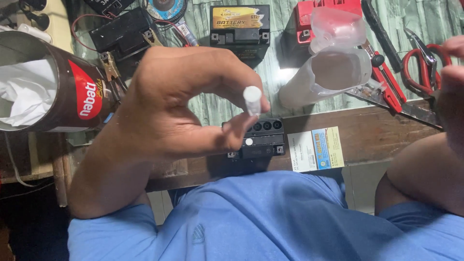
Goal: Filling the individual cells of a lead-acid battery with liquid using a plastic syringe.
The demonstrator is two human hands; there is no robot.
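Note:
My left hand point(169, 106) is raised close to the camera and pinches a small white cylindrical plug point(252, 99) between thumb and forefinger. Right below it a small black battery point(263, 140) sits on the wooden bench edge, its top showing a row of round filler holes and one white plug in place. My right hand point(452, 82) is at the right edge, only partly in view, fingers curled near the red-handled scissors point(423, 67); whether it holds anything I cannot tell.
A brown tin point(72, 92) stuffed with white tissue lies at left. Two more black batteries point(240, 31) stand at the back with red wires and clips. A clear plastic container pack point(333, 63), red-handled pliers point(386, 79) and a paper leaflet point(316, 149) lie right.

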